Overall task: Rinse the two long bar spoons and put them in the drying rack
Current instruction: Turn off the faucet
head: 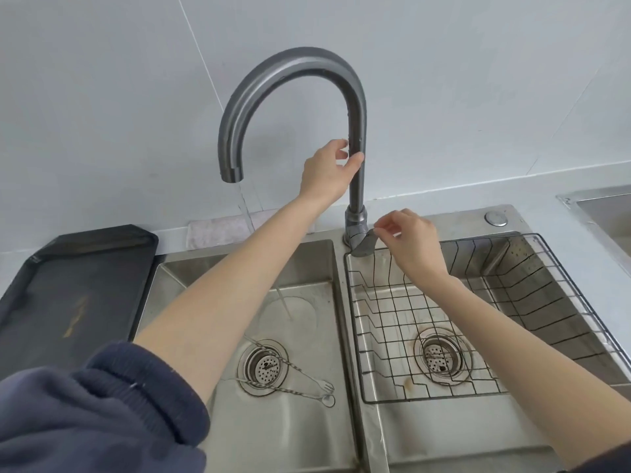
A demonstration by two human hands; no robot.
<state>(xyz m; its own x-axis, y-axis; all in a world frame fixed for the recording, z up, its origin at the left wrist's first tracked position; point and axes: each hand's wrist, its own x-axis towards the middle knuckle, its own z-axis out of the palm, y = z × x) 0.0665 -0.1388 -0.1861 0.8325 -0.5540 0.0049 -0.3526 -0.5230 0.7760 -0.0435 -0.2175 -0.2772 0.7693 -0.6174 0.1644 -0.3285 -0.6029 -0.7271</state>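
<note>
Two long twisted bar spoons (290, 380) lie crossed over the drain of the left sink basin (307, 425); one ends in a small fork, the other in a disc. My left hand (327, 169) grips the upright neck of the grey gooseneck faucet (290, 63). My right hand (409, 240) pinches the faucet lever (366, 245) at the faucet's base. A thin stream of water (285, 303) falls from the spout into the left basin. The black wire drying rack (426, 319) sits in the right basin, with nothing in it.
A black tray (68, 285) lies on the counter left of the sink. A grey cloth (218, 230) rests behind the left basin. A round button (495, 218) sits on the sink deck at the right, and another basin's corner (607, 206) shows at the far right.
</note>
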